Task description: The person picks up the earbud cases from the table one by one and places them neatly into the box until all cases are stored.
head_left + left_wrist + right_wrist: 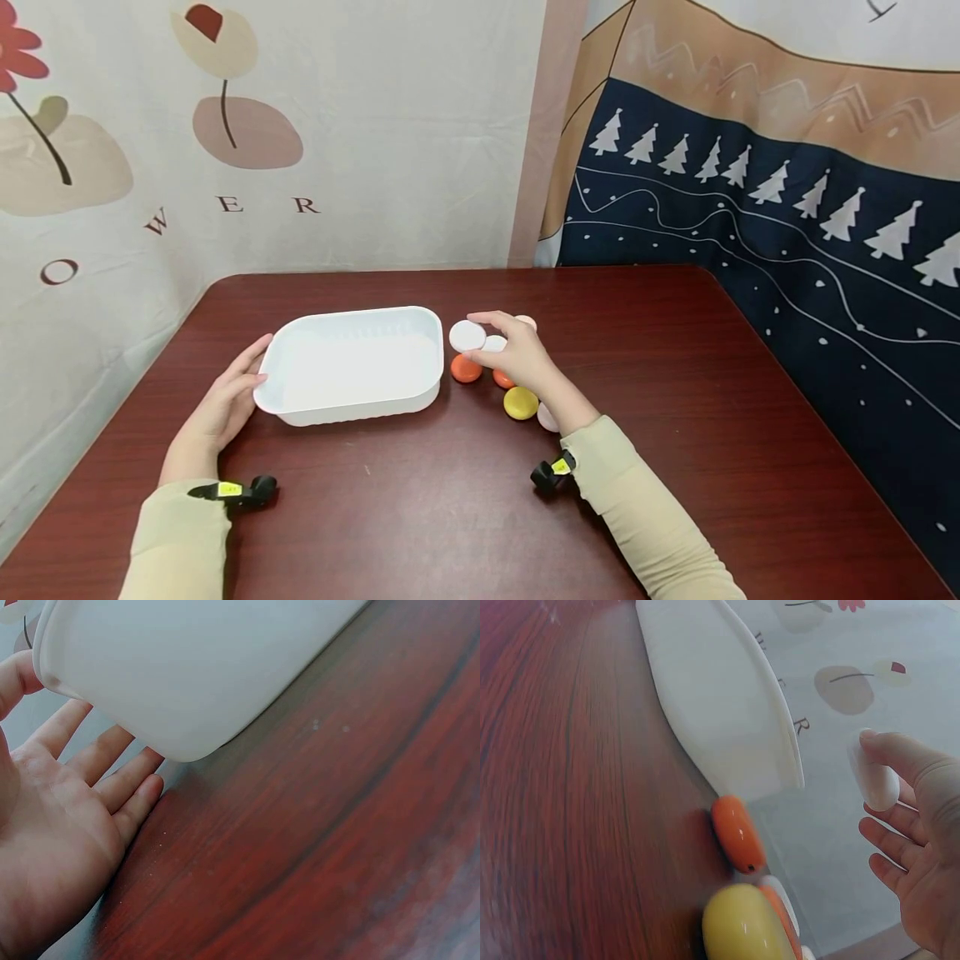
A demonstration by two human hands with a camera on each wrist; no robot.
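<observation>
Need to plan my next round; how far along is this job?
Probably early. Done: the tray is set out, the left hand touching its end, though no disc shows inside. In hand: a white disc, pinched by the right hand. Remaining: two orange discs, a yellow disc and some pale discs on the table, presumably bound for the tray.

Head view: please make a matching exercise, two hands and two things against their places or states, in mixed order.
1. left hand
2. right hand
3. yellow, round, glossy disc
4. white, rounded-rectangular, plastic-looking tray

A. pinching a white, round, glossy disc
B. between the hands
C. touching the tray's left end
D. lying right of the tray

Pairs: 1-C; 2-A; 3-D; 4-B
</observation>
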